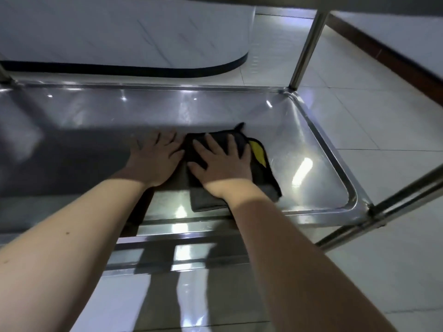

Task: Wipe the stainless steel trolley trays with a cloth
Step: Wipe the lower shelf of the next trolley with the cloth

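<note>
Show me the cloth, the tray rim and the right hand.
cloth (206,198): head view, grey lower fold.
tray (330,152): head view, right rim.
right hand (225,164): head view, back of hand.

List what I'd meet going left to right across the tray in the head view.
In order: left hand, right hand flat on the cloth, the cloth's yellow patch, the tray's right rim.

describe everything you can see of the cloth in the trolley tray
The cloth is dark grey, soft-looking fabric, folded flat, with a yellow patch showing at its right edge. It lies on the floor of the steel tray, towards its right end. The right hand presses flat on it; the left hand lies beside it.
</note>
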A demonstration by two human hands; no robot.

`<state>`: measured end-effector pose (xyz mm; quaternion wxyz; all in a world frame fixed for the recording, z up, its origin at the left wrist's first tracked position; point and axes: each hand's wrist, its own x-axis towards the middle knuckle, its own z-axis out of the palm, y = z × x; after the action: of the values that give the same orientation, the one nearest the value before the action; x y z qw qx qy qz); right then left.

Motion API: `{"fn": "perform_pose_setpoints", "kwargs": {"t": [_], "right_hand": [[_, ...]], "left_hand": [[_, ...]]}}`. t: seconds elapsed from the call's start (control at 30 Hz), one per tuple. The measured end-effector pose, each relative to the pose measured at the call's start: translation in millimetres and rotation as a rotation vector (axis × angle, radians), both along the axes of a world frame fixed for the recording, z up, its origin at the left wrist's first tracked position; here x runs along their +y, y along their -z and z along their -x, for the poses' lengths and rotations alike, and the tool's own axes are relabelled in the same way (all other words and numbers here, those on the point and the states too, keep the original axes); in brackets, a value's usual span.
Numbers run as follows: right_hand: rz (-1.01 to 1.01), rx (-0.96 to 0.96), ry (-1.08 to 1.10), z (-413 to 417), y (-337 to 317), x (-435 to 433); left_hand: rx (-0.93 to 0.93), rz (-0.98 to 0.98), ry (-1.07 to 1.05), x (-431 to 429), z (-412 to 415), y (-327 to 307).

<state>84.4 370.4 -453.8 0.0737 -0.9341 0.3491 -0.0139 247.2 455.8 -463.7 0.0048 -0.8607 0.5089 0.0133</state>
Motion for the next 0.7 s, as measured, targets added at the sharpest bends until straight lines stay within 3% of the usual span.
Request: {"fn": "perform_pose_setpoints", "kwargs": {"t": [0.1,0.27,0.4,0.6,0.7], "right_hand": [[-0.008,-0.009,-0.042,21.8,-3.2,-22.3],[-0.049,0.062,0.377,127.7,-9.3,-108.5],[-0.032,0.089,0.491,112.9,-9.7,-91.2],[-0.007,0.007,0.029,-5.1,1.4,44.7],[-0.032,-0.002,0.008,11.5,-2.2,27.2]], "left_hand": [[0.008,0.016,0.021,3.8,-3.1,0.7],[0.008,0.024,0.024,1.6,-1.3,-3.5],[0.004,0.031,0.017,1.7,2.8,-3.8],[-0.027,-0.003,0.02,5.3,0.4,0.3],[0.001,0.029,0.022,6.2,-0.1,-0.3]]}}
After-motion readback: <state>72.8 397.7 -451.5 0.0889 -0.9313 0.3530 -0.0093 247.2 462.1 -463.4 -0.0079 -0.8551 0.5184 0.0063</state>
